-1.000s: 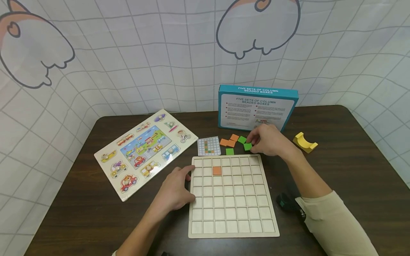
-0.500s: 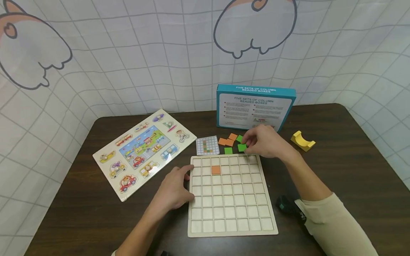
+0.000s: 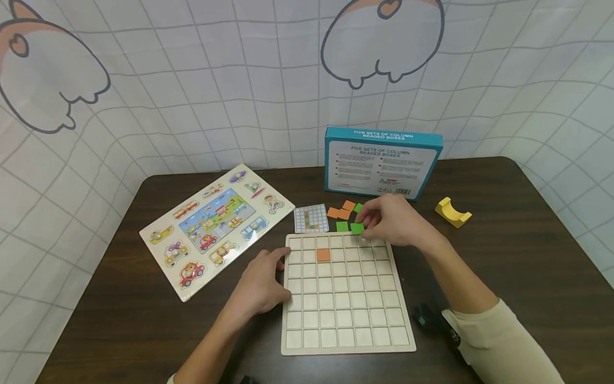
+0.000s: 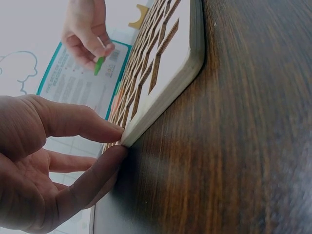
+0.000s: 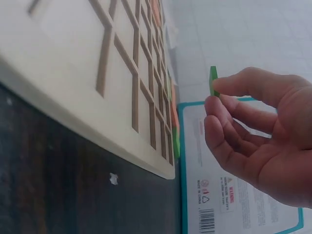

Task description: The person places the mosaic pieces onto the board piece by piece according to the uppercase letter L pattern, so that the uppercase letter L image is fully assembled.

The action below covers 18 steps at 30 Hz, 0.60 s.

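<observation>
My right hand pinches a green square tile between thumb and fingers. It is raised over the far edge of the pale wooden grid board. My left hand rests at the board's left edge, thumb and forefinger spread apart along it, fingertips touching the side. One orange tile sits in a cell of the board's second row. Beyond the board lie more loose tiles: a green tile, another green tile partly behind my right fingers, and several orange tiles.
A pattern card lies left of the tiles. Farther left is a picture puzzle board with vehicle pieces. A teal-edged box stands upright behind the tiles. To the right sits a yellow curved block on the dark table.
The right hand has taken hold of a green tile and lifted it, moving left and toward the board. The left hand stays at the board's edge.
</observation>
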Each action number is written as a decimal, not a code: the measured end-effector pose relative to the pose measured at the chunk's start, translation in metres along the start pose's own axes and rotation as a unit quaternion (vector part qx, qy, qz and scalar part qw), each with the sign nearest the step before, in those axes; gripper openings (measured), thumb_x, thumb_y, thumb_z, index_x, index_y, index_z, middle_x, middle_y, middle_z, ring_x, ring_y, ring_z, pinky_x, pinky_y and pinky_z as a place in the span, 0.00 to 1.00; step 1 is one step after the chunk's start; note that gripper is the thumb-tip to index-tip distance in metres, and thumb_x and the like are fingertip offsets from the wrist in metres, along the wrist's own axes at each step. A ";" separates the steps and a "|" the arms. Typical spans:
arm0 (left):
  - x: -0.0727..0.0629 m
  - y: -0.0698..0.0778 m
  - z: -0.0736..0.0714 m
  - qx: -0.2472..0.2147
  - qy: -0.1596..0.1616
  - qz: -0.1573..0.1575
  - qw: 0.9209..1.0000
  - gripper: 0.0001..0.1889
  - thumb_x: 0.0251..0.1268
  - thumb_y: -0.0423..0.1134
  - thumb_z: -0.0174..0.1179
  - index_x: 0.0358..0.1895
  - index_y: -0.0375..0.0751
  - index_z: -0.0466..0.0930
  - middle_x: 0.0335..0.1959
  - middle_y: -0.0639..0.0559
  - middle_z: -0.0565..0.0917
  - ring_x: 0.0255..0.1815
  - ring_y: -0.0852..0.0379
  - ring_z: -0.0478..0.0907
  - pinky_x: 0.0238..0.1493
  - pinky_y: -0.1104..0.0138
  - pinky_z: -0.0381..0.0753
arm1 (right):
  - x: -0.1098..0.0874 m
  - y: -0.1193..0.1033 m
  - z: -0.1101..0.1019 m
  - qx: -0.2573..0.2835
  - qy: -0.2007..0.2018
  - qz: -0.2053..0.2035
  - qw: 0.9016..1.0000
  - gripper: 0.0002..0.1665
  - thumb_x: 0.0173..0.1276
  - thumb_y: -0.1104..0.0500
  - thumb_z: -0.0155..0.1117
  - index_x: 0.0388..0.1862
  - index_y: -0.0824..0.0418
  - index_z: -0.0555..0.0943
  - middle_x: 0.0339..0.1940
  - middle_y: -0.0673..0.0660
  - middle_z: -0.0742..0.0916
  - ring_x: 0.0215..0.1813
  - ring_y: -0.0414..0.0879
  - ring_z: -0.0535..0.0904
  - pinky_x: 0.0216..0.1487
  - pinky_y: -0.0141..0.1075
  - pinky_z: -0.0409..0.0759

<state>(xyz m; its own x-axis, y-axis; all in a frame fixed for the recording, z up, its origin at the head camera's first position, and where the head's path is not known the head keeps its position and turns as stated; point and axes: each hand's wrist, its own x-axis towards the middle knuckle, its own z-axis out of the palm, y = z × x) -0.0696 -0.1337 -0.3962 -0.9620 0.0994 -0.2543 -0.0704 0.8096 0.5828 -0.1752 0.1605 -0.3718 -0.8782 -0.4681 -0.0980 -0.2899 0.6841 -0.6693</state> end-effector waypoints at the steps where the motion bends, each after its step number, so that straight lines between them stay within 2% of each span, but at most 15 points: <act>1: 0.000 0.000 0.000 0.001 0.000 -0.001 1.000 0.49 0.35 0.24 0.74 0.73 0.40 0.74 0.46 0.45 0.79 0.42 0.49 0.73 0.39 0.61 0.74 | -0.001 -0.001 0.001 0.003 -0.002 -0.001 1.000 0.09 0.60 0.63 0.76 0.41 0.59 0.90 0.32 0.51 0.89 0.36 0.43 0.84 0.42 0.39 0.82; 7: 0.000 -0.001 0.000 0.002 0.000 -0.003 1.000 0.49 0.35 0.24 0.74 0.73 0.41 0.73 0.46 0.45 0.79 0.42 0.49 0.73 0.39 0.61 0.74 | -0.004 -0.005 0.008 0.018 -0.013 0.008 1.000 0.10 0.59 0.63 0.77 0.41 0.59 0.90 0.33 0.51 0.89 0.37 0.44 0.83 0.43 0.39 0.82; 18: 0.000 -0.001 0.001 -0.001 -0.001 -0.002 1.000 0.49 0.35 0.24 0.73 0.74 0.40 0.73 0.46 0.45 0.79 0.42 0.49 0.72 0.37 0.61 0.73 | -0.005 -0.013 0.020 0.028 -0.029 -0.005 0.999 0.10 0.56 0.65 0.77 0.39 0.59 0.90 0.31 0.51 0.88 0.35 0.44 0.82 0.42 0.39 0.82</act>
<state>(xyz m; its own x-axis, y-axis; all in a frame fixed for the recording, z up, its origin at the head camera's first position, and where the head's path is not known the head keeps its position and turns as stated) -0.0691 -0.1338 -0.3970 -0.9612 0.0978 -0.2581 -0.0744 0.8087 0.5835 -0.1591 0.1426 -0.3773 -0.8520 -0.5066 -0.1324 -0.2747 0.6477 -0.7107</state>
